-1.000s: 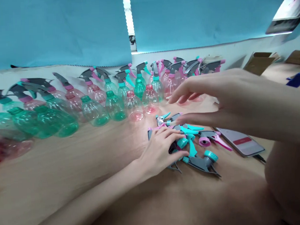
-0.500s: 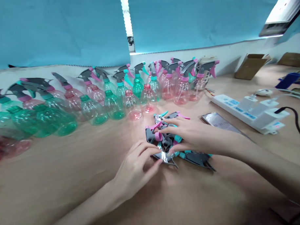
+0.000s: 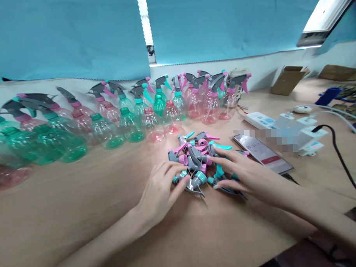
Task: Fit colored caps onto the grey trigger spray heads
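Observation:
A pile of grey spray trigger heads [image 3: 198, 156] with pink and teal collars lies on the brown table [image 3: 81, 199]. My left hand [image 3: 161, 188] rests at the pile's left edge, fingers spread, tips touching the nearest heads. My right hand [image 3: 246, 174] lies flat on the pile's right side, fingers stretched over the heads. Neither hand grips anything. Behind the pile stand rows of green and pink plastic bottles [image 3: 131, 125], several capped with trigger heads [image 3: 211, 97], others uncapped.
A phone [image 3: 262, 152] lies right of the pile. A white power strip with plugs [image 3: 285, 129] and a black cable [image 3: 339, 155] sit further right. A cardboard box [image 3: 287, 80] stands by the wall. Blue curtain behind.
My right hand came down from above the pile and drew back toward me onto its right side. My left hand slid slightly left. The heads were gathered closer together.

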The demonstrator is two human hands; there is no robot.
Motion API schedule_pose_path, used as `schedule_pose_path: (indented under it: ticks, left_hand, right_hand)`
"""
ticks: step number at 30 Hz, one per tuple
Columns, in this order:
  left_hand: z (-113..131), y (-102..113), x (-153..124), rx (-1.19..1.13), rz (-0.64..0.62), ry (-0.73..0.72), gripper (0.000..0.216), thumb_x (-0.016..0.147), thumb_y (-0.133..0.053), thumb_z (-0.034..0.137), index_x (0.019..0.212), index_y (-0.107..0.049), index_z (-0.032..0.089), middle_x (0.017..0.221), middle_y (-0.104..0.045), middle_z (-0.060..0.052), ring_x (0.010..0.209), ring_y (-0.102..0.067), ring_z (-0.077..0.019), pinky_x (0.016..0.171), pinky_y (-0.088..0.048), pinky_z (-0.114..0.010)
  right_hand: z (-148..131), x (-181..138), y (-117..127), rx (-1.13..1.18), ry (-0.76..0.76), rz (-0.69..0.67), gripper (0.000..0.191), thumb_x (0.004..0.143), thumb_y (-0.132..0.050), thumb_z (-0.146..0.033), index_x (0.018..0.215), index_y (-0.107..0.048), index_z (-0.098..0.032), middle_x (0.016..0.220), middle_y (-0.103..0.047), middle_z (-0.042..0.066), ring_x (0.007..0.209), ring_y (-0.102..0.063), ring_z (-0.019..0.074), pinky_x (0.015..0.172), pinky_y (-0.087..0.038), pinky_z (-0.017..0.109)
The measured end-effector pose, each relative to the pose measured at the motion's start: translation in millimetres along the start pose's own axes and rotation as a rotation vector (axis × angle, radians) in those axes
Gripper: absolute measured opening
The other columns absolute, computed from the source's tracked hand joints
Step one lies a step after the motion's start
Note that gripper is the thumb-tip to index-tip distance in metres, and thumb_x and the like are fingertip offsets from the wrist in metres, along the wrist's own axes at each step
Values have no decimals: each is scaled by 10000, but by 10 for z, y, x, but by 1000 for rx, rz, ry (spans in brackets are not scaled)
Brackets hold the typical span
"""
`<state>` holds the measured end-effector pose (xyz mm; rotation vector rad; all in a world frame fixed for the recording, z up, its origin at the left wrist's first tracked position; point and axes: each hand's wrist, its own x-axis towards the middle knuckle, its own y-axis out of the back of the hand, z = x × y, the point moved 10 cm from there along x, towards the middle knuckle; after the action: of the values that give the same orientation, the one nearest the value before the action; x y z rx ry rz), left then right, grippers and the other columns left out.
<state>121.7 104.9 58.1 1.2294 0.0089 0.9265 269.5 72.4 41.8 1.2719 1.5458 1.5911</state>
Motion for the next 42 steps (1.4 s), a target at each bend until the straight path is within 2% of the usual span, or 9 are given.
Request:
schedule_pose_path:
  ticks: [4,9,16,20,26,28,31,37,42]
  left_hand:
    - [-288,12,125,32,-18,98,201,904,-531,240,1102,-557,225,1070,-568,-46,1039,-517,-216,908,-431,-399]
    - [-426,-103,238,41,-75,89,304,850,-612,297,1142,-560,232,1104,-549,-49,1065,-497,-233,918,-435,-408]
    - [-434,-144,354,58,-113,81,147,810,-661,293,907,-662,183,1014,-555,-60,1007,-489,-255,890,-444,-446]
    - [-343,75,192,58,-52,86,126,844,-626,266,933,-624,176,1048,-541,-62,1042,-468,-245,913,-433,-445]
    - [-40,415,-325,45,110,39,170,829,-628,223,996,-618,199,1154,-495,-93,1096,-439,-263,894,-456,-434]
    - [-13,408,-473,35,107,53,185,808,-640,203,992,-619,207,1219,-467,-97,1130,-421,-278,919,-443,-455]
    - [-40,324,-610,3,54,75,214,795,-644,196,1004,-605,219,1247,-453,-96,1142,-418,-287,931,-433,-480]
    - [-105,181,-648,-32,-55,73,224,802,-618,148,1015,-589,208,1278,-431,-112,1165,-396,-294,926,-442,-480]
    - [-152,236,-645,-81,2,97,163,843,-606,195,1004,-582,207,1217,-477,-103,1121,-432,-270,904,-460,-455]
  right_hand:
    - [-118,-135,-47,-78,-7,69,573,869,-528,-436,1368,-422,-174,1465,-348,178,1334,-343,324,1015,-389,515]
    - [-195,-269,-79,-127,3,97,526,873,-523,-442,1327,-459,-183,1432,-412,162,1284,-423,306,981,-428,510]
    - [-278,-229,70,-124,-19,104,496,856,-545,-459,1267,-509,-183,1387,-468,153,1244,-461,332,981,-397,588]
    - [-359,-93,65,-33,11,65,434,872,-537,-424,1251,-517,-214,1369,-490,126,1213,-490,308,965,-415,568]
    - [-573,227,198,370,37,20,211,865,-576,-321,1048,-613,-224,1076,-648,49,978,-607,178,818,-495,322]
    - [-679,349,178,496,36,-67,140,880,-557,-283,966,-636,-206,915,-679,12,818,-629,129,710,-485,250]
    - [-942,495,134,588,175,-157,130,893,-535,-252,908,-644,-183,811,-679,-6,703,-606,103,638,-446,225]
    - [-1163,644,-126,582,271,-285,87,859,-562,-181,868,-645,-157,832,-669,14,722,-593,111,660,-434,234]
    - [-1195,717,-105,597,270,-288,58,850,-576,-169,835,-627,-147,812,-651,5,711,-581,97,663,-425,215]
